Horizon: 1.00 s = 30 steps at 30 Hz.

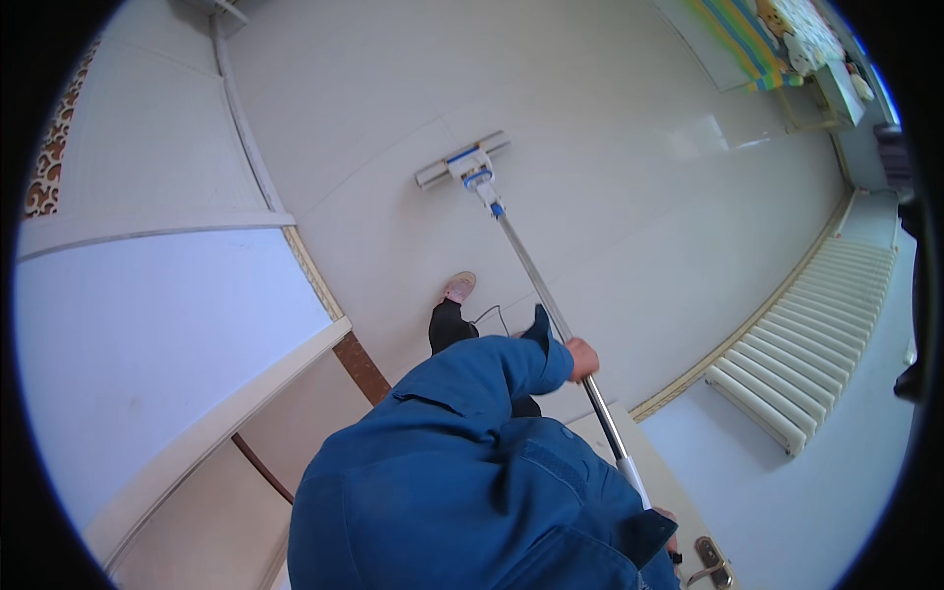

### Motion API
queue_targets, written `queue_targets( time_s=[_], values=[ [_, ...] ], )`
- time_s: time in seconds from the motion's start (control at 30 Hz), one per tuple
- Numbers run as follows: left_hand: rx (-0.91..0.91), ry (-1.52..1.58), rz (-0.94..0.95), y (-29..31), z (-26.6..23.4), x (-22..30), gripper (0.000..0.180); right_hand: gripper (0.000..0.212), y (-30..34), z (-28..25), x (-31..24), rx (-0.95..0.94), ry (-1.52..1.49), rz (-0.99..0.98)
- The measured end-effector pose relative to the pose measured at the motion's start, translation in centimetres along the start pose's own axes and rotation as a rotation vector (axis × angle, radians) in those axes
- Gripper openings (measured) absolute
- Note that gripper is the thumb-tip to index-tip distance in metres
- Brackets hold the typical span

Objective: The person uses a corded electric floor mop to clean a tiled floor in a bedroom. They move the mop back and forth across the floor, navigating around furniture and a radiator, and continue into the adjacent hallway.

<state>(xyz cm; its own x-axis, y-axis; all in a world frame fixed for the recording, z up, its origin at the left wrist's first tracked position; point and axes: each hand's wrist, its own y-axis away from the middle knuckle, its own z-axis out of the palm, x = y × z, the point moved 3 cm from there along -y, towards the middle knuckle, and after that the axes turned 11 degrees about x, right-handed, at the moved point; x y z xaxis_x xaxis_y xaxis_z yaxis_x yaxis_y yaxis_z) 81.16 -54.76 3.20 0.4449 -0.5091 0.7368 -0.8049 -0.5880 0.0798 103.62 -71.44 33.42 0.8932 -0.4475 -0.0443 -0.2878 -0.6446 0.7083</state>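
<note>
A mop (pixel 531 273) with a silver pole reaches from my body out across the floor. Its flat white-and-blue head (pixel 470 162) rests on the pale tiles ahead. My left hand (pixel 582 360) is wrapped around the middle of the pole. Lower down, at the white grip (pixel 634 480), is my right hand (pixel 671 529), mostly covered by the blue cuff; it appears closed about the handle's end, though its fingers are largely hidden. Blue jacket sleeves cover both arms.
A white radiator (pixel 806 339) lines the right wall. At far right stands a bed or table with a striped cloth (pixel 742 39). My pink shoe (pixel 459 287) is on the floor near a thin cable (pixel 503 317). A door handle (pixel 710 565) sits lower right; a doorway frame (pixel 226 433) lies left.
</note>
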Motion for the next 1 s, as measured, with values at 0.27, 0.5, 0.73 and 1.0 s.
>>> queue_targets(
  time_s=[0.27, 0.5, 0.73, 1.0],
  values=[
    [0.196, -0.396, -0.427, 8.1, -11.8, -22.0, 0.006, 0.022, -13.1, 5.8, -21.9, -0.317, -0.276, 0.039],
    [0.47, -0.525, -0.62, 20.9, -21.5, -29.7, 0.01, 0.025, -16.9, 9.8, -43.2, -0.412, -0.346, -0.16],
    [0.576, -0.439, -0.565, 24.4, -17.5, -25.7, 0.008, 0.028, -11.0, 9.0, -37.5, -0.354, -0.123, -0.194],
    [0.261, -0.244, -0.468, 18.1, 3.4, -3.0, 0.012, 0.023, 1.4, 11.0, -6.4, -0.114, 0.048, -0.252]
  ],
)
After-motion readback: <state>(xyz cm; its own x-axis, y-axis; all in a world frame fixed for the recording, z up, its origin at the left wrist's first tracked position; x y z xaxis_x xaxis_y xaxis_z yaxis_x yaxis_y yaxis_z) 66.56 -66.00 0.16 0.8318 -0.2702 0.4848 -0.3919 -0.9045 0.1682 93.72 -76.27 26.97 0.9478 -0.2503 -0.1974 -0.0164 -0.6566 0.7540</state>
